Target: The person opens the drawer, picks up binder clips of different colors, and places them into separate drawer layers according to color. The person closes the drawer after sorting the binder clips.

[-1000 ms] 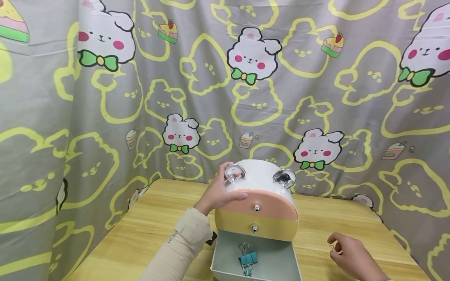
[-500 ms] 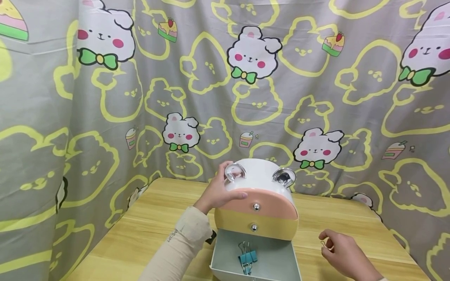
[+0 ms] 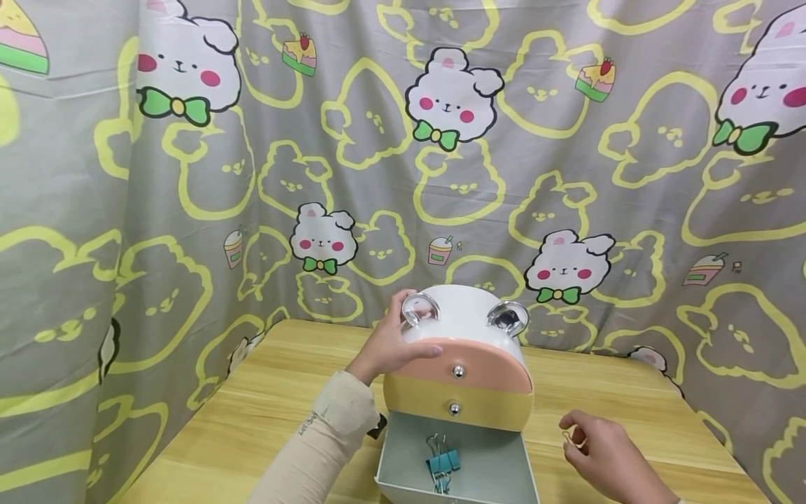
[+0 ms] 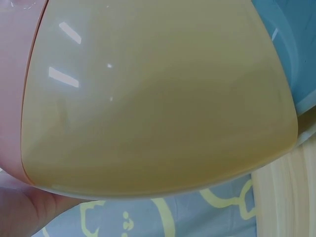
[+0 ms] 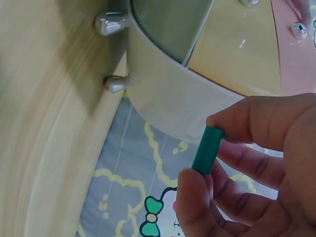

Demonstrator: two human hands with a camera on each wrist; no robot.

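Observation:
A small desktop drawer box (image 3: 469, 308) with a white rounded top, silver ears, and pink and yellow drawers stands on the table. My left hand (image 3: 387, 343) grips its upper left side, thumb across the pink front and fingers behind an ear. The lowest, grey-green drawer (image 3: 497, 462) is pulled out, with teal binder clips (image 3: 444, 462) lying inside. To the right of the box, my right hand (image 3: 607, 448) pinches a small green binder clip (image 5: 207, 150) between thumb and fingertips. Its wire handle shows in the head view. The left wrist view mostly shows the yellow drawer front (image 4: 163, 98).
The wooden table (image 3: 283, 378) extends on both sides of the box. A patterned curtain (image 3: 378, 175) hangs behind and to the sides. Some small black thing (image 3: 378, 427) shows beside the box, near the left sleeve. Silver feet (image 5: 116, 84) support the box.
My right hand has moved left with the binder clip, closer to the open drawer. The left hand and the box stay where they were.

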